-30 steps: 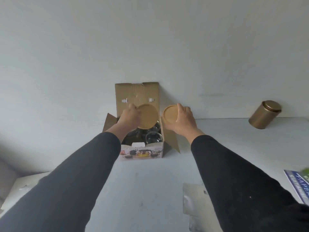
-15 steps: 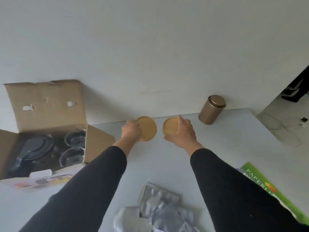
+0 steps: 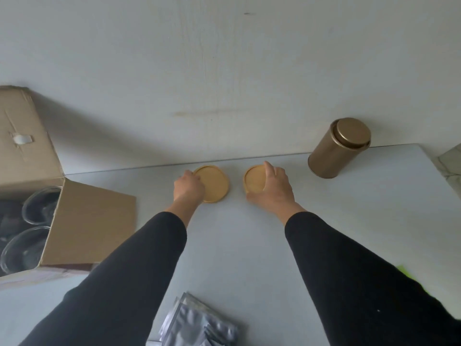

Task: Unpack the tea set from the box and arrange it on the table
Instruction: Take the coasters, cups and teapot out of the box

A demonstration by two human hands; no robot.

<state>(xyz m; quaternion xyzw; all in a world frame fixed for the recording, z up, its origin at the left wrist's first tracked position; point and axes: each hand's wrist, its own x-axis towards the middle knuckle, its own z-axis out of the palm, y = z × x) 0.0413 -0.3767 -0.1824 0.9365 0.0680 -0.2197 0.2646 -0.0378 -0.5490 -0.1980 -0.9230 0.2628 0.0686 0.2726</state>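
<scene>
Two coasters: a left coaster (image 3: 212,184) and a right coaster (image 3: 255,179) lie flat on the table (image 3: 249,245), side by side at about 12 o'clock from the person, close to the wall edge.
Left hand: the left hand (image 3: 188,187) pinches the left coaster's rim at its 9 o'clock side.
Right hand: the right hand (image 3: 273,187) curls over the right coaster, fingers on its far rim, thumb at the near one.
Handling: they look like thin, stiff wooden discs, light and not fragile; best taken by opposite rims.
Box: the box (image 3: 74,221) sits open at 9 o'clock, with glass cups (image 3: 37,203) inside; those look slippery and breakable, so hold round the wall.
Tin: a gold tin (image 3: 339,148) stands at 2 o'clock.
</scene>
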